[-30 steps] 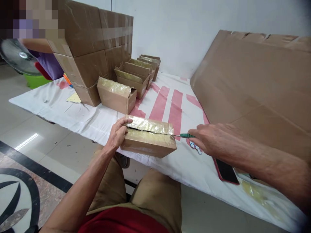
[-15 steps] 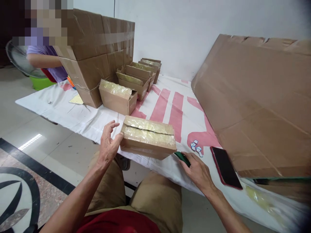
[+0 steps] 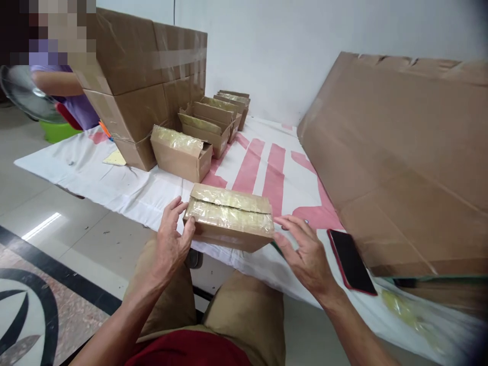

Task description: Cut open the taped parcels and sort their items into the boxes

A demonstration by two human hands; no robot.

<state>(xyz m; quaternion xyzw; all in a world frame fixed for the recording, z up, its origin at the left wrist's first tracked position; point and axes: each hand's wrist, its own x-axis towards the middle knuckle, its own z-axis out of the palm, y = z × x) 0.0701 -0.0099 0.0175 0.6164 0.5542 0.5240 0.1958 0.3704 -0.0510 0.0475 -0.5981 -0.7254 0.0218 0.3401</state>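
A small brown cardboard box (image 3: 231, 217) with shiny tape over its top lies at the near edge of the table, its top seam slit along the middle. My left hand (image 3: 171, 241) cups the box's left end, fingers apart and touching it. My right hand (image 3: 305, 251) is at the box's right end with fingers spread, its fingertips at the box's corner. A sliver of the green-handled cutter (image 3: 276, 247) shows on the cloth under my right hand.
A phone in a red case (image 3: 351, 262) lies right of my hand. Large cardboard sheets (image 3: 400, 152) lean at the right. Several small boxes (image 3: 183, 150) and big stacked cartons (image 3: 145, 76) stand behind. Another person's arm (image 3: 57, 84) shows at far left, near a fan (image 3: 23, 94).
My right hand drew the green cutter out of the box's seam, set it on the cloth and came back open to the box's right end. My left hand shifted from the top to the left end.
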